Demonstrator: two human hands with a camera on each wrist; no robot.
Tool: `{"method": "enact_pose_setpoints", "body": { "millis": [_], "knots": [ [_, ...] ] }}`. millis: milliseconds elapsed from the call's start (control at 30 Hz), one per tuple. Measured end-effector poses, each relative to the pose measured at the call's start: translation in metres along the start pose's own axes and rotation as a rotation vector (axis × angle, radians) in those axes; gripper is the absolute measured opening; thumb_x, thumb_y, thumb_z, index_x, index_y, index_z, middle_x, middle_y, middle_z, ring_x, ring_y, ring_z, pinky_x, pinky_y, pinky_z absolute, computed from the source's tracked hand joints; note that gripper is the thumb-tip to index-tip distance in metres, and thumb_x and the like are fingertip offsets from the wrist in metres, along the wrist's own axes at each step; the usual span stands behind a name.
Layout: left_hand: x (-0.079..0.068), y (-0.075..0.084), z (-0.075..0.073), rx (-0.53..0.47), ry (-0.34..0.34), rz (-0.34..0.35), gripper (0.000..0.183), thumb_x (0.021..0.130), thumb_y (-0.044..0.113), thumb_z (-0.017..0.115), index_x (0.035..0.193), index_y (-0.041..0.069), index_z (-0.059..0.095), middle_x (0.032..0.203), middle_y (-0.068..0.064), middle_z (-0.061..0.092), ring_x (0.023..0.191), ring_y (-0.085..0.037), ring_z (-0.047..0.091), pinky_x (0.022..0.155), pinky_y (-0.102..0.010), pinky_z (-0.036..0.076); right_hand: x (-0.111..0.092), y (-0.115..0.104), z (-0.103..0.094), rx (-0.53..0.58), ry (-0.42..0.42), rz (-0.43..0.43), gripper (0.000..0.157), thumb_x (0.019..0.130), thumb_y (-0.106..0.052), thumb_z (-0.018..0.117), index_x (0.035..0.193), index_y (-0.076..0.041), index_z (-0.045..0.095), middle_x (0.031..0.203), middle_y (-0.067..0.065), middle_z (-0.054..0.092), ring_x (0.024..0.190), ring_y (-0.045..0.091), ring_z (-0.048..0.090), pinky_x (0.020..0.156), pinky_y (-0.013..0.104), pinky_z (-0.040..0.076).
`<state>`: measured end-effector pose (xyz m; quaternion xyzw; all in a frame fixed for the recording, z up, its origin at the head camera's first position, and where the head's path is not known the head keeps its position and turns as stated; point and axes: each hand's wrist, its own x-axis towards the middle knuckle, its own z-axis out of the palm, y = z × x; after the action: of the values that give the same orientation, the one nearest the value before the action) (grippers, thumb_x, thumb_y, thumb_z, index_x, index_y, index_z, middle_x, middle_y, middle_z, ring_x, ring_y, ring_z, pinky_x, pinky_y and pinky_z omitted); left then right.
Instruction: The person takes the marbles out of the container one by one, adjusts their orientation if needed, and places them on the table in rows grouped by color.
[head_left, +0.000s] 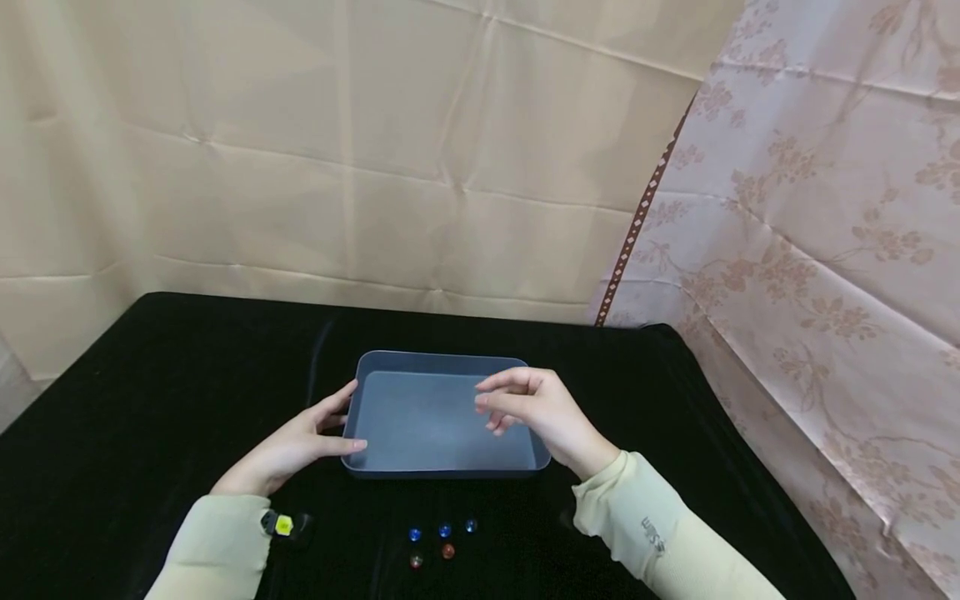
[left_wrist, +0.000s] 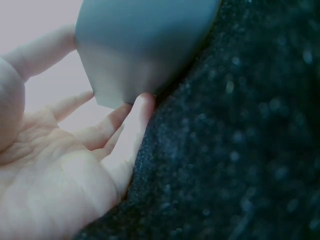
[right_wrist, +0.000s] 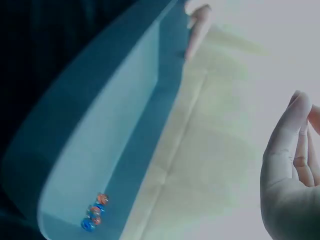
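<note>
A blue-grey rectangular tray (head_left: 420, 421) sits on the black cloth. My left hand (head_left: 303, 442) grips its left end, thumb over the rim; in the left wrist view the fingertips press on the tray's outer wall (left_wrist: 145, 45). Above the tray's right part hovers my right hand (head_left: 536, 408), thumb and fingertips drawn close together. I cannot tell whether something small is between them. Several red and blue marbles (right_wrist: 95, 214) lie inside the tray in the right wrist view; my right hand hides them from the head view. In front of the tray are blue marbles (head_left: 445, 530) and reddish ones (head_left: 447, 551).
Black velvety cloth (head_left: 225, 367) covers the table. A cream curtain (head_left: 337, 167) hangs behind it, and a pink floral curtain (head_left: 810, 250) borders the right side. A small dark device with a yellow-green face (head_left: 283, 525) is at my left wrist.
</note>
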<state>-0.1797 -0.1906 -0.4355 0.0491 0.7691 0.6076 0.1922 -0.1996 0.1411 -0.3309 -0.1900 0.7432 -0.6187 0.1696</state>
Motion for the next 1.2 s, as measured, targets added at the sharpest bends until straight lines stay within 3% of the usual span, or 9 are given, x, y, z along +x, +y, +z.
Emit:
{"method": "enact_pose_setpoints", "body": {
  "millis": [133, 300, 533, 900, 1200],
  "knots": [
    [0.001, 0.0, 0.001, 0.001, 0.005, 0.002, 0.09, 0.092, 0.027, 0.068, 0.161, 0.022, 0.01, 0.166, -0.018, 0.009, 0.145, -0.047, 0.021, 0.112, -0.07, 0.025, 0.005, -0.007, -0.01, 0.064, 0.038, 0.001, 0.018, 0.093, -0.01, 0.064, 0.108, 0.0, 0.068, 0.091, 0.005, 0.075, 0.07, 0.013, 0.068, 0.068, 0.028, 0.06],
    [0.0, 0.0, 0.001, 0.006, 0.008, 0.008, 0.091, 0.092, 0.028, 0.068, 0.161, 0.021, 0.01, 0.166, -0.019, 0.009, 0.144, -0.047, 0.022, 0.112, -0.07, 0.025, 0.015, -0.009, -0.019, 0.101, 0.08, -0.008, 0.025, 0.095, -0.008, 0.061, 0.115, 0.006, 0.064, 0.09, 0.003, 0.074, 0.071, 0.013, 0.069, 0.068, 0.026, 0.06],
    [0.0, -0.001, 0.001, 0.006, 0.004, 0.008, 0.091, 0.092, 0.027, 0.068, 0.161, 0.021, 0.009, 0.166, -0.019, 0.008, 0.145, -0.047, 0.021, 0.112, -0.07, 0.026, 0.032, -0.008, -0.029, 0.139, 0.15, 0.02, 0.015, 0.094, -0.008, 0.065, 0.107, -0.003, 0.069, 0.086, 0.003, 0.074, 0.069, 0.013, 0.069, 0.067, 0.025, 0.06],
    [0.0, -0.001, 0.0, 0.002, -0.005, 0.006, 0.09, 0.092, 0.024, 0.067, 0.161, 0.021, 0.007, 0.166, -0.02, 0.006, 0.145, -0.048, 0.019, 0.112, -0.07, 0.025, 0.058, -0.005, -0.043, 0.203, 0.24, 0.091, 0.011, 0.093, -0.008, 0.066, 0.104, -0.004, 0.068, 0.084, 0.002, 0.074, 0.067, 0.011, 0.068, 0.067, 0.022, 0.059],
    [0.001, 0.001, -0.002, 0.009, -0.001, -0.006, 0.091, 0.092, 0.025, 0.067, 0.161, 0.021, 0.008, 0.166, -0.019, 0.007, 0.145, -0.048, 0.019, 0.113, -0.07, 0.025, 0.078, 0.003, -0.047, 0.189, 0.272, 0.139, 0.034, 0.094, -0.009, 0.065, 0.123, 0.009, 0.059, 0.082, 0.0, 0.072, 0.068, 0.01, 0.068, 0.067, 0.02, 0.059]
  ]
}}
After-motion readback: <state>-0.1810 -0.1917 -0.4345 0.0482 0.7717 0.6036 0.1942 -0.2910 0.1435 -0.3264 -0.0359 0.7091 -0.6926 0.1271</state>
